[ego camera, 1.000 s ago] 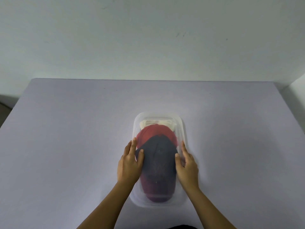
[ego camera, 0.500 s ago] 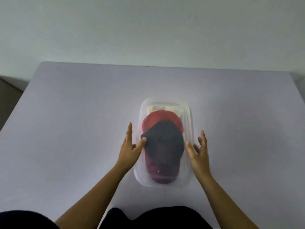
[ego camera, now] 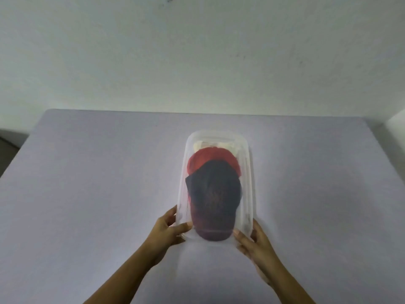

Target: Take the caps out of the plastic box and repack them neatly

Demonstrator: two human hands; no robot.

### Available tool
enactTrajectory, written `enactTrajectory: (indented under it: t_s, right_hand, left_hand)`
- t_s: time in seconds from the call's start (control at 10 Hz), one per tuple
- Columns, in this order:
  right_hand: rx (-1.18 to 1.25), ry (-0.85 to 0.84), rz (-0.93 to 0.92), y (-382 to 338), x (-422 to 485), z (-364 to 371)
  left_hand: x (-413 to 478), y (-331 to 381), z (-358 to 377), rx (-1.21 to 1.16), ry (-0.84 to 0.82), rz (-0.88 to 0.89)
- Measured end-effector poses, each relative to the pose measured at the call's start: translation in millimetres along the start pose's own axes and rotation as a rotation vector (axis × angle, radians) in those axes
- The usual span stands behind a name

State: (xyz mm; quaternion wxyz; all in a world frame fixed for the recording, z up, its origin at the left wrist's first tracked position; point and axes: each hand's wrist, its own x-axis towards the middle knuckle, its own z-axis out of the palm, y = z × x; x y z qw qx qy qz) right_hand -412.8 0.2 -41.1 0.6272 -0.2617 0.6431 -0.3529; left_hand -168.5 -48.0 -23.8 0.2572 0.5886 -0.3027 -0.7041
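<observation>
The clear plastic box (ego camera: pixel 248 172) stands lengthwise in the middle of the lilac table (ego camera: pixel 87 194). Inside, a navy cap (ego camera: pixel 213 189) lies on top of a red cap (ego camera: pixel 208 159), with a cream cap (ego camera: pixel 219 144) at the far end. The left hand (ego camera: pixel 167 230) and right hand (ego camera: pixel 255 242) each grip a near corner, thumbs over the rim. The plastic hazes the caps. A maroon brim at the near end cannot be matched to a cap.
</observation>
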Motion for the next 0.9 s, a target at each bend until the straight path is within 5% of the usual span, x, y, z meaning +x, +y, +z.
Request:
enactTrajectory:
  t_s: [0.2,0.7,0.9]
  right_hand:
    - [0.040,-0.032,-0.095,-65,72,0]
    - [-0.056,-0.070,-0.049,-97,153,6]
    - [-0.408,0.164,-0.227,-112,138,7]
  left_hand:
    - [71,67,7,-0.018,0.009,0.043]
    - [126,109,19,-0.056,0.130,0.017]
    - [116,115,32,0.443,0.344,0.193]
